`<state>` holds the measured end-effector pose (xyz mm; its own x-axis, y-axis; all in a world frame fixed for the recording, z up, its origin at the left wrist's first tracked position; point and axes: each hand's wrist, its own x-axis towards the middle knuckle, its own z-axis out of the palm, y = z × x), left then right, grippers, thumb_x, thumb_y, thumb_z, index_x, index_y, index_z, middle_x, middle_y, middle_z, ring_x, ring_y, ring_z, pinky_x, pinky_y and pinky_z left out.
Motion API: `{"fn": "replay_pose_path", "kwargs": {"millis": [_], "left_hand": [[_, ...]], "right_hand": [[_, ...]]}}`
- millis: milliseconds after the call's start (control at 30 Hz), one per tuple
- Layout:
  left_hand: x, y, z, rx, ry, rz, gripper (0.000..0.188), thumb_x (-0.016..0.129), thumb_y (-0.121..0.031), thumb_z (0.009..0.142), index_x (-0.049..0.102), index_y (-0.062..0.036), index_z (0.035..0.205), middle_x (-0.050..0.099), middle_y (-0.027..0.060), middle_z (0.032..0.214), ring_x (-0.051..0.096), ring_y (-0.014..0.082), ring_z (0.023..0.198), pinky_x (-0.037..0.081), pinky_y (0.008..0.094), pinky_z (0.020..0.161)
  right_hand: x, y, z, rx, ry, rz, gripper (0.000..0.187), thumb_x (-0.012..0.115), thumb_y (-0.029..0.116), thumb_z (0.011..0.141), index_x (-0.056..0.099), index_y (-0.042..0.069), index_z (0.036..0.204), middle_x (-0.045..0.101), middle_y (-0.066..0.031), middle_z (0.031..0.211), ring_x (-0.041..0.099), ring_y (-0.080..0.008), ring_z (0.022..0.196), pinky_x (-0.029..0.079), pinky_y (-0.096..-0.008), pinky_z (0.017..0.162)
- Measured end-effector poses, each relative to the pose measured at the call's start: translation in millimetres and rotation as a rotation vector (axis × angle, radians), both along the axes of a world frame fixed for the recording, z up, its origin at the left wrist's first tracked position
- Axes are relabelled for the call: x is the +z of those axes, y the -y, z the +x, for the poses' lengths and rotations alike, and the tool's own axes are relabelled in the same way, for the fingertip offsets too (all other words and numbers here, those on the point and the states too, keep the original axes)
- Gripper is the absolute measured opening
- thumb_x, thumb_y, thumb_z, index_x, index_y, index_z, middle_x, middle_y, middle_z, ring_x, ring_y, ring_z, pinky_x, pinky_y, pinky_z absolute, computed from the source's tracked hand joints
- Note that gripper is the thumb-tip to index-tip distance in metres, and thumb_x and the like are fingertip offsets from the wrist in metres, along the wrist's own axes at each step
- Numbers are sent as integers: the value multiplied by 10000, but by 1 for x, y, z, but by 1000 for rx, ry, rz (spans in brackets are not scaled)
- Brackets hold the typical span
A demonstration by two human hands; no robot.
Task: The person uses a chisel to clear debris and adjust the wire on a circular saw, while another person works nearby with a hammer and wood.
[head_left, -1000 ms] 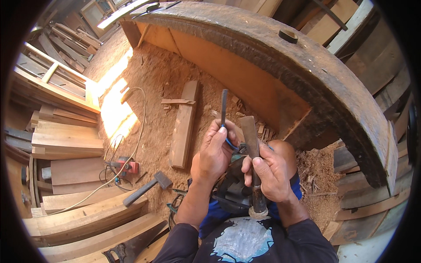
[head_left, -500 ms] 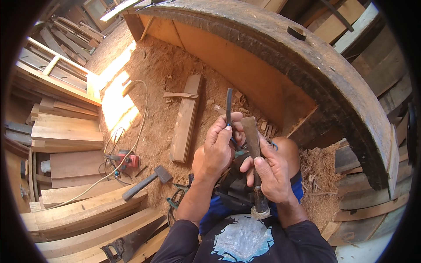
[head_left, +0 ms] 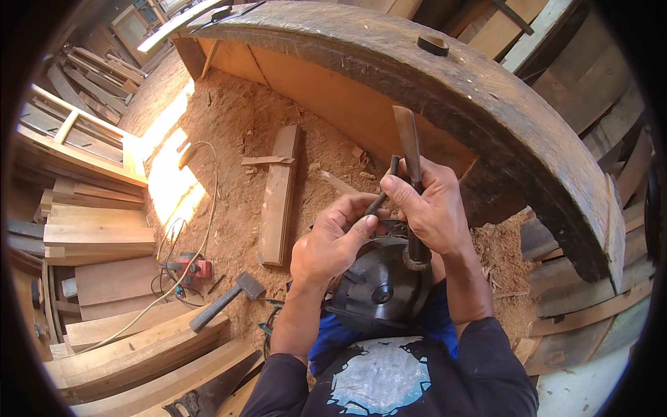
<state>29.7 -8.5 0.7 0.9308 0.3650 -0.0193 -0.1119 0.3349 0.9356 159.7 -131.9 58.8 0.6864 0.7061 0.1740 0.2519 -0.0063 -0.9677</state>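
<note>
My right hand (head_left: 439, 205) is closed round a chisel (head_left: 408, 139), its blade pointing up and away and its handle end downward. In my left hand (head_left: 333, 240), thumb and fingers pinch a narrow dark strip (head_left: 379, 201), slanted up to the right. The strip's upper end lies close to the chisel and my right thumb; whether it touches the blade I cannot tell. Below both hands, over my lap, is a black round domed thing (head_left: 382, 285) with a raised centre; its kind is unclear.
A large curved wooden piece (head_left: 500, 118) arches across the far and right side, a dark ring (head_left: 433, 46) on top. Planks (head_left: 278, 201) lie on sawdust ahead. At left are a hammer (head_left: 229, 299), a red corded power tool (head_left: 192, 266), stacked boards (head_left: 97, 233) and a handsaw (head_left: 208, 386).
My right hand has raised the chisel up and away, turning its blade. The strip in my left hand has tilted right, toward the chisel. The black domed thing now shows plainly in my lap.
</note>
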Motion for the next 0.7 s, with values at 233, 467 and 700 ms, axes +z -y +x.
{"fn": "replay_pose_path", "kwargs": {"millis": [233, 467, 700], "left_hand": [[14, -14, 0, -5, -64, 530, 226, 551, -11, 985, 637, 50, 1185, 726, 104, 1039, 687, 135, 916, 557, 286, 845], [8, -17, 0, -67, -32, 373, 197, 585, 0, 961, 652, 46, 1141, 716, 118, 1037, 690, 154, 937, 558, 315, 854], [11, -22, -9, -33, -138, 690, 177, 634, 5, 963, 648, 40, 1136, 699, 53, 935, 667, 105, 885, 552, 268, 805]], "right_hand": [[-4, -5, 12, 98, -180, 125, 237, 663, 186, 993, 580, 43, 823, 544, 18, 663, 504, -45, 581, 414, -240, 512], [-26, -14, 33, 74, -227, 110, 285, 669, 270, 993, 591, 77, 798, 539, 32, 583, 508, -38, 493, 382, -230, 451], [-28, -15, 33, 66, -369, 84, 254, 699, 263, 972, 652, 39, 864, 591, 7, 671, 519, -57, 481, 447, -211, 464]]}}
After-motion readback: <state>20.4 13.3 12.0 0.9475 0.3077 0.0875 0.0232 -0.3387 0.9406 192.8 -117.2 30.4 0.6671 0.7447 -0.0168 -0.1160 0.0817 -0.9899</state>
